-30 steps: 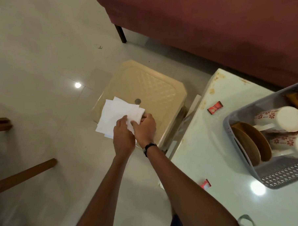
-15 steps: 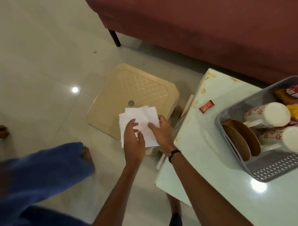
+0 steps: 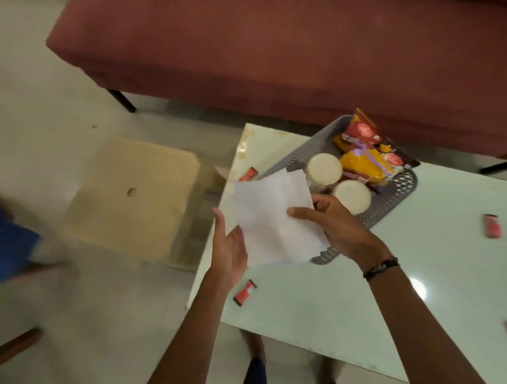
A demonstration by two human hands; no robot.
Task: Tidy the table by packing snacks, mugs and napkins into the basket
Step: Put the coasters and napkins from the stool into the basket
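The right hand (image 3: 336, 227) grips a loose stack of white napkins (image 3: 274, 219), thumb on top, while the left hand (image 3: 229, 249) lies open against their lower edge. Just beyond the hands, the grey basket (image 3: 394, 203) holds two mugs (image 3: 324, 168) and snack packets (image 3: 366, 165) on the table (image 3: 357, 306).

- The napkins (image 3: 271, 221) look like thin, matt white paper, slightly creased.
- The table (image 3: 357, 306) has a smooth, glossy pale top that mirrors a ceiling light.
- The basket (image 3: 391, 203) appears to be grey perforated plastic.
- The snack packets (image 3: 367, 159) are shiny foil-like wrappers; the small red sachet (image 3: 245, 291) is glossy too.
- The stool (image 3: 130, 198) looks like beige moulded plastic with a textured top.
- The sofa (image 3: 282, 48) is matt maroon cloth.
- The floor (image 3: 33, 95) is polished tile.
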